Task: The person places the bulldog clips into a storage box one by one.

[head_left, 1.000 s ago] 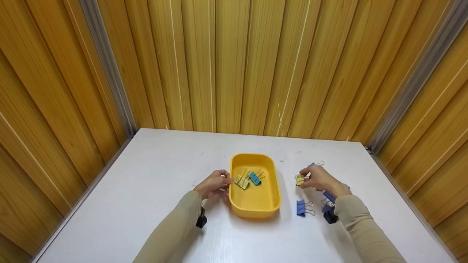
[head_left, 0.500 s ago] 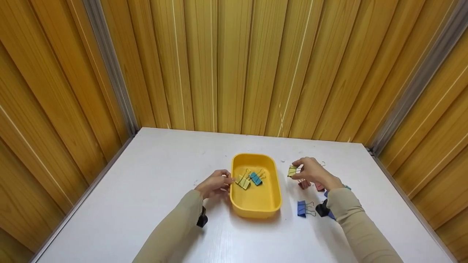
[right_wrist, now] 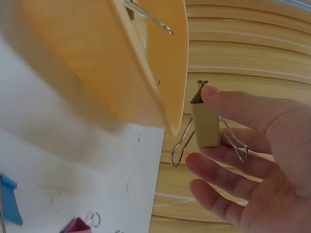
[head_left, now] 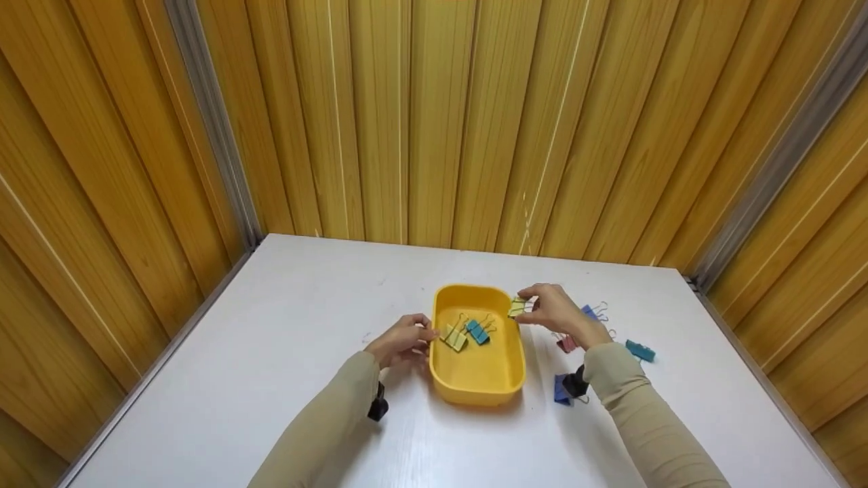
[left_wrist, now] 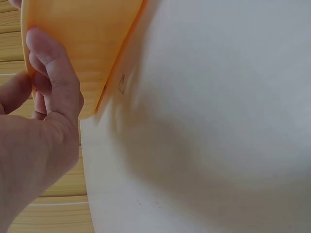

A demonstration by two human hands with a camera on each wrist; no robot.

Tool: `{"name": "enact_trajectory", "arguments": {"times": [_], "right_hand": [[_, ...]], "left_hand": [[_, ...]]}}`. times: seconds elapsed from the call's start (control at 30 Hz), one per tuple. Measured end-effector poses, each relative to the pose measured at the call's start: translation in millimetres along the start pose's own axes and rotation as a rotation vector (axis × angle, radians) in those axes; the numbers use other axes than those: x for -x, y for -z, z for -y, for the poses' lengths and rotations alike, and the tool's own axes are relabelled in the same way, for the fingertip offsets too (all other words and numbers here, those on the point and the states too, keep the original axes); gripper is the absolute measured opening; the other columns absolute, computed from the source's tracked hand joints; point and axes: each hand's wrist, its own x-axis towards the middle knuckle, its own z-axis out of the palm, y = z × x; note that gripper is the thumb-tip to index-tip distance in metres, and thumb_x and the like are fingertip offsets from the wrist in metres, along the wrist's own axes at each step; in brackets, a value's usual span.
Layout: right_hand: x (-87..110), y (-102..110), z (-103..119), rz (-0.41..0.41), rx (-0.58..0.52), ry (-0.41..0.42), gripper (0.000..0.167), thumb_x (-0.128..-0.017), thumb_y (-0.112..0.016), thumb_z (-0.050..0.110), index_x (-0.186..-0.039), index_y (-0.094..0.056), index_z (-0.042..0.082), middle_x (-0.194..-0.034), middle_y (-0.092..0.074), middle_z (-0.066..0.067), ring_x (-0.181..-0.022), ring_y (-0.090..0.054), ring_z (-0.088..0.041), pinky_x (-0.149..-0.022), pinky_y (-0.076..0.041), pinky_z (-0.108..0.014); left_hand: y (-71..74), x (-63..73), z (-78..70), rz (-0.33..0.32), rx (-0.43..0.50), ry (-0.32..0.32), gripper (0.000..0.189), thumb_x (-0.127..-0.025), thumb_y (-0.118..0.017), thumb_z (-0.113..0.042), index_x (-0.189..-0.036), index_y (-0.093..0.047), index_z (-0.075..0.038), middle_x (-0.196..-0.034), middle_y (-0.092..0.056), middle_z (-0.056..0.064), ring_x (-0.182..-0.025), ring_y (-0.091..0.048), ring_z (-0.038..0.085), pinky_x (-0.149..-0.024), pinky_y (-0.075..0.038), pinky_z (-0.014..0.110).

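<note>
A yellow plastic bin (head_left: 475,379) stands on the white table, with a yellow binder clip (head_left: 456,339) and a teal binder clip (head_left: 478,332) lying inside it. My left hand (head_left: 401,340) grips the bin's left rim between thumb and fingers; the left wrist view shows this hand (left_wrist: 56,82) against the bin's wall (left_wrist: 92,43). At the bin's upper right rim, my right hand (head_left: 559,313) pinches another yellow binder clip (head_left: 518,307). In the right wrist view that clip (right_wrist: 208,124) is held by the thumb and fingers, its wire handles spread.
Right of the bin lie a red binder clip (head_left: 567,344), a blue binder clip (head_left: 594,312), a teal binder clip (head_left: 640,350) and another blue binder clip (head_left: 562,390) partly behind the right wrist camera (head_left: 576,383). Wood-patterned walls (head_left: 434,122) enclose the white table (head_left: 325,291).
My right hand has lifted the yellow binder clip and carried it left, from among the loose clips to the bin's right rim. My left hand stays on the bin.
</note>
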Motion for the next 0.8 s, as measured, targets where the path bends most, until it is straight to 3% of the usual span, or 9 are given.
{"name": "enact_trajectory", "arguments": {"times": [0.27, 0.53, 0.8], "right_hand": [[-11.3, -15.1, 16.1, -0.014, -0.030, 0.008, 0.051, -0.077, -0.079, 0.017, -0.120, -0.063, -0.005, -0.114, -0.066, -0.021, -0.085, -0.061, -0.029, -0.070, -0.050, -0.030], [-19.0, -30.8, 22.5, 0.000, -0.019, 0.016, 0.049, -0.078, -0.079, 0.015, -0.120, -0.063, -0.005, -0.116, -0.066, -0.020, -0.089, -0.060, -0.026, -0.082, -0.054, -0.040], [-26.0, -40.1, 29.9, 0.039, 0.040, 0.034, 0.050, -0.078, -0.080, 0.017, -0.121, -0.063, -0.003, -0.116, -0.067, -0.018, -0.095, -0.062, -0.030, -0.084, -0.054, -0.044]], "left_hand": [[0.4, 0.3, 1.6, -0.002, 0.006, -0.015, 0.011, -0.091, -0.059, -0.008, -0.092, -0.048, -0.011, -0.085, -0.059, 0.007, -0.063, -0.057, 0.014, -0.056, -0.051, 0.025], [0.0, 1.9, 1.1, -0.010, 0.008, -0.007, 0.011, -0.091, -0.059, -0.008, -0.091, -0.048, -0.011, -0.083, -0.059, 0.006, -0.062, -0.058, 0.013, -0.058, -0.052, 0.025], [0.5, -0.1, 0.4, -0.006, 0.022, -0.010, 0.010, -0.091, -0.058, -0.006, -0.090, -0.048, -0.010, -0.087, -0.059, 0.008, -0.062, -0.057, 0.014, -0.058, -0.051, 0.027]]}}
